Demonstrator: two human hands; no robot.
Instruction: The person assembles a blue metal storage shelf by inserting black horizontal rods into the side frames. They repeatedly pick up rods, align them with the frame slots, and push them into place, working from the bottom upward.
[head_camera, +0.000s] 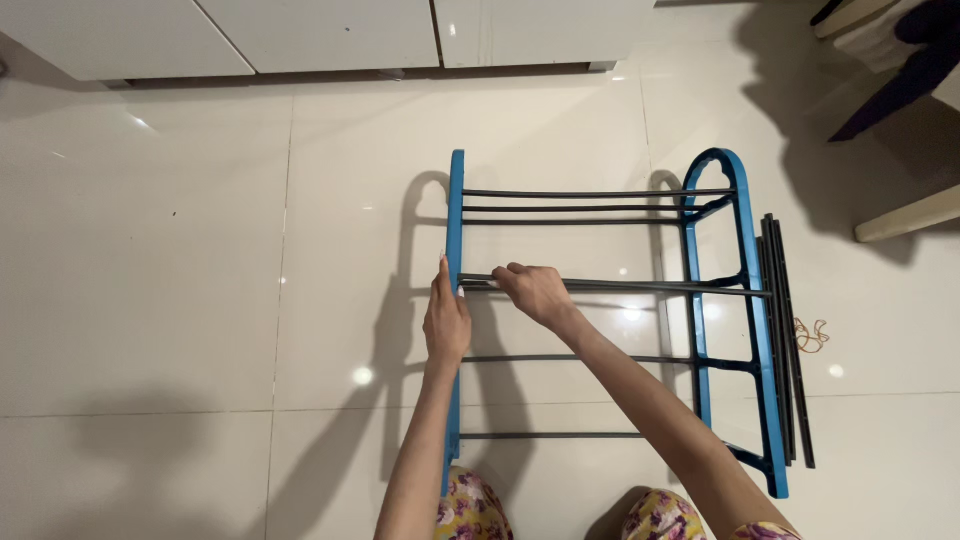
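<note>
Prob. a home: glossy cream floor tiles (150, 250), white cabinet base (300, 35), wooden furniture legs (905, 215) at the edge.

There is one view only, from a camera worn on the person's head, so no second view shares any of the scene. It looks almost straight down onto a pale tiled floor (150, 250), with the forearms entering from the bottom edge (the knees just show there too). The blue rack (455, 200) sits mid-frame, near enough to fill much of it. White cabinet fronts (330, 30) line the top edge.
</note>
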